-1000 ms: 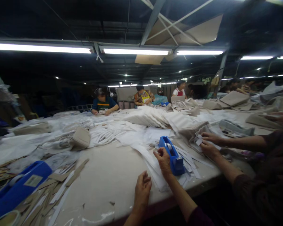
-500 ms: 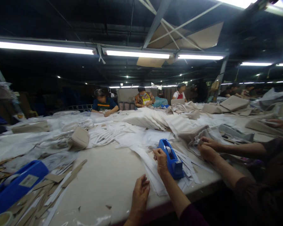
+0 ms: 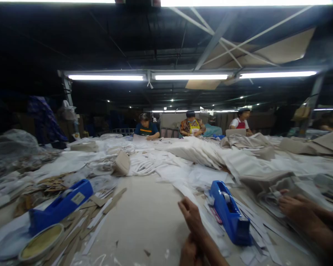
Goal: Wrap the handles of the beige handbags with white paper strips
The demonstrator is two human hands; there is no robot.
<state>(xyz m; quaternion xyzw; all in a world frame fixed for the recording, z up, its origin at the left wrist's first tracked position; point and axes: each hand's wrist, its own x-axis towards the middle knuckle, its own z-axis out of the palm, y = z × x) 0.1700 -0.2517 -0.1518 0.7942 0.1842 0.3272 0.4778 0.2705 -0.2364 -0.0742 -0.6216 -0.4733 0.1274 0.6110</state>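
On our beige worktable (image 3: pixel 147 207), a long blue plastic tape dispenser (image 3: pixel 230 216) is sitting beside our narrowly curled right hand (image 3: pixel 192 216), whose contents, like our left hand's (image 3: pixel 188 253), we cannot tell, and we are judging the dispenser stiff, weighty, best held mid-body.

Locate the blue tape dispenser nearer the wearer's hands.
In the head view, the blue tape dispenser stands right of centre in the lower half, between the wearer's right hand and a co-worker's hands, with loose white strips along its right side.
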